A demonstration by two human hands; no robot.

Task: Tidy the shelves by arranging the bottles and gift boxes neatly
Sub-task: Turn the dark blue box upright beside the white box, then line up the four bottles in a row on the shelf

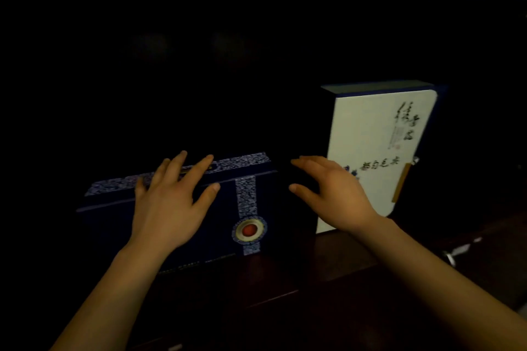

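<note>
A dark wooden shelf with a smooth, faintly glossy top runs across the view, its back lost in shadow. On it stands a wide, flat-faced navy gift box, rectangular, with a patterned blue-and-white band along its top edge and a matching strip down the front ending in a round medallion with a red centre. Just to its right, a narrow dark gap apart, stands a taller white gift box with navy edges, black brush lettering and a slim tan clasp on its right side; it leans slightly. Open shelf lies in front of both boxes.

The left hand is spread flat, fingers resting over the navy box's top edge. The right hand is open and curved, holding nothing, its fingers hovering at the gap between the boxes.
</note>
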